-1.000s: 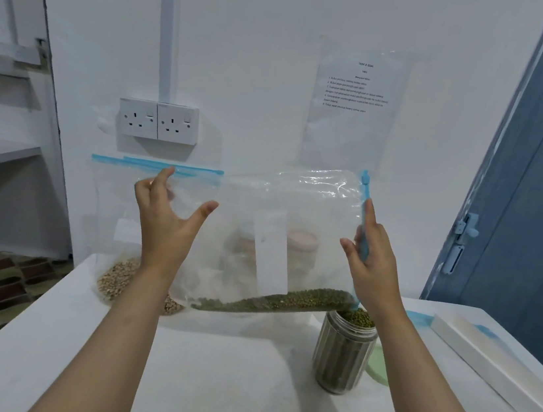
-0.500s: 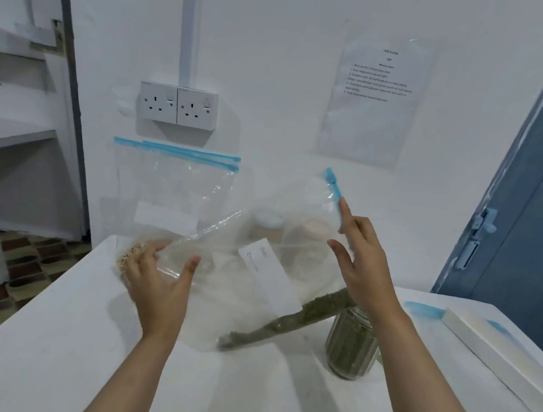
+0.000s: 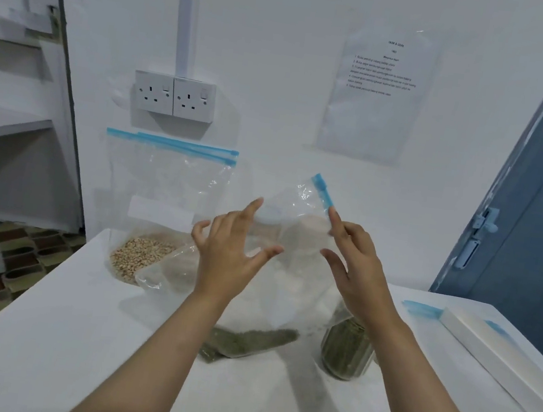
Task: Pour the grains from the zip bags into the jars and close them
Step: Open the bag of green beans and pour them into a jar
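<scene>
Left hand (image 3: 231,262) spread open against the bag (image 3: 288,277), right hand (image 3: 358,272) apparently pinching its zip edge; green grains pooled low beside the jar (image 3: 346,348); mid-pour, next lift that corner over the mouth.

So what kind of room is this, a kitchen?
Probably not; more likely a plain workroom set up for recording. A printed instruction sheet hangs beside wall sockets, and a bare white table stands by empty shelving.
</scene>
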A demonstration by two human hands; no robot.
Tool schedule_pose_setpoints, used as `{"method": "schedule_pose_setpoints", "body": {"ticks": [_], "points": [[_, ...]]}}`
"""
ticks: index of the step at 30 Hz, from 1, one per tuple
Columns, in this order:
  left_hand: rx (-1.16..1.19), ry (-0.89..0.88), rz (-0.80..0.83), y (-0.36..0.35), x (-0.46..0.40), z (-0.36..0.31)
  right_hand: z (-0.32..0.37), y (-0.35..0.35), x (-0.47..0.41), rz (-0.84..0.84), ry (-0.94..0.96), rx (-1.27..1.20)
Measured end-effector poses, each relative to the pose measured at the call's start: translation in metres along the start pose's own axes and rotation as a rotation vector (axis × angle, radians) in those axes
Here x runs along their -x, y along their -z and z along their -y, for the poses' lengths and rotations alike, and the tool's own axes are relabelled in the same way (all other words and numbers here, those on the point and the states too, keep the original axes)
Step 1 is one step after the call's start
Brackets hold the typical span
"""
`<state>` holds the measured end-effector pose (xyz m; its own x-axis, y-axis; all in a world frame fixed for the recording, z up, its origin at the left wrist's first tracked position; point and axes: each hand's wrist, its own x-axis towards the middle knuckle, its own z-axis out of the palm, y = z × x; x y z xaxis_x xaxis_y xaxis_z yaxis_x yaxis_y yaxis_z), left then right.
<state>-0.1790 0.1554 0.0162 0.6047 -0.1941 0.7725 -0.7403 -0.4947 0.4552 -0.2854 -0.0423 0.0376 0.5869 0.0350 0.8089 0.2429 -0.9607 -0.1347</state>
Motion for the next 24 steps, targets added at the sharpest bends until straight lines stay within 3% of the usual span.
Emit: {"method": "schedule_pose_setpoints", "body": {"ticks": [7,16,24], "points": [[-0.050,-0.067,-0.018,-0.013,-0.011,-0.011,-0.002,0.001,-0.001,0.012,-0.055,-0.013],[-0.008,-0.094,-0.054,-0.019,-0.017,-0.018,-0.011,0.024,0.043,0.008,-0.493,-0.350],[0.027,-0.022,-0.131,-0.012,-0.022,-0.032,-0.023,0.029,0.020,-0.011,-0.469,-0.436]]}}
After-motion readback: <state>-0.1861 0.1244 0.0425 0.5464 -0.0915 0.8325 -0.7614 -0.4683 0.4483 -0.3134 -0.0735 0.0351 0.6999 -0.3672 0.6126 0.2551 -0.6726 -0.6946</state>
